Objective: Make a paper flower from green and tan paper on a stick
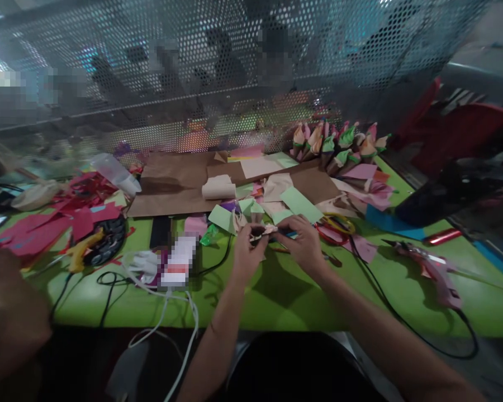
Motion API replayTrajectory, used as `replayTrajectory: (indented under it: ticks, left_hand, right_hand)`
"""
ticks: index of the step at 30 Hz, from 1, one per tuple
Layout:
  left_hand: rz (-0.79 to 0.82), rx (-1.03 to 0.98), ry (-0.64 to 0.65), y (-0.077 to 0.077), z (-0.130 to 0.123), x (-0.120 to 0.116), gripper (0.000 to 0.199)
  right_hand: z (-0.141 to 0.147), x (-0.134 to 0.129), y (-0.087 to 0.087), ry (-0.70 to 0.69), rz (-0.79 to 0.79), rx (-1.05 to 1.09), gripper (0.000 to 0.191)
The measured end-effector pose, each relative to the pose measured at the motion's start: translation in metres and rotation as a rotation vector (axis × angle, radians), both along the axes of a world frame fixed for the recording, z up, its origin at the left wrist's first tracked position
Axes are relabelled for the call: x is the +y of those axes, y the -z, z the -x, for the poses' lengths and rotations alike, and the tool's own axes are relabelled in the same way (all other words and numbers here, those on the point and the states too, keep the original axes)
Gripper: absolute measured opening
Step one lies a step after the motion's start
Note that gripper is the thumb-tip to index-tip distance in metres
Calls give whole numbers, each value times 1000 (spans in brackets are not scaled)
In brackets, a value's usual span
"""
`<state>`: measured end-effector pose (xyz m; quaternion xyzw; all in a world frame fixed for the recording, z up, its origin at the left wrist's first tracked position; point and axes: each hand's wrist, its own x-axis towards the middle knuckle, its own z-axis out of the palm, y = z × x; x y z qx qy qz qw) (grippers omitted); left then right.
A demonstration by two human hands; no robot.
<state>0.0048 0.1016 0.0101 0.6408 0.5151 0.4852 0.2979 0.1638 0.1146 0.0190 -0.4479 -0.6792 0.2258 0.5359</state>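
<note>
Close together above the green table (230,307), my left hand (249,248) and my right hand (299,240) pinch a small pale paper piece (269,229) between them. The fingers of both are closed on it; its exact shape is too small to tell. Just beyond lie light green paper pieces (300,205), a roll of cream paper (218,188) and brown paper sheets (171,181). Several paper cones with green, pink and orange twisted tops (346,146) stand bunched at the back right.
A pink glue gun (436,268) with a black cord lies right, near a dark bottle-like object (440,190). Left are a phone (179,261) with white cables, a yellow glue gun (82,251) and red paper (33,234). Another person's arm (14,318) shows at far left.
</note>
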Motion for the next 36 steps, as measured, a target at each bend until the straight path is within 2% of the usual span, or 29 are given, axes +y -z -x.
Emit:
replayTrajectory:
  ticks: [4,11,16,24,32,36]
  left_hand:
    - [-7,-55,18,-1,0,-7,14]
    - [46,-107,-93,0,5,-7,12]
    - [81,-201,-159,-5,13,-3,11]
    - [122,-213,-74,-3,9,-4,11]
    - [41,-126,1,-1,7,-5,14]
    - [58,-89,30,-1,3,-7,18]
  right_hand:
    - [0,-4,-4,12,2,-46,17]
    - [1,-5,-4,-86,86,-77,8]
    - [-1,-8,-6,-158,154,-28,23]
    - [1,-9,-9,-129,252,44,26]
    - [-3,-7,0,-63,213,25,26]
    - [-6,-7,2,-43,192,-4,25]
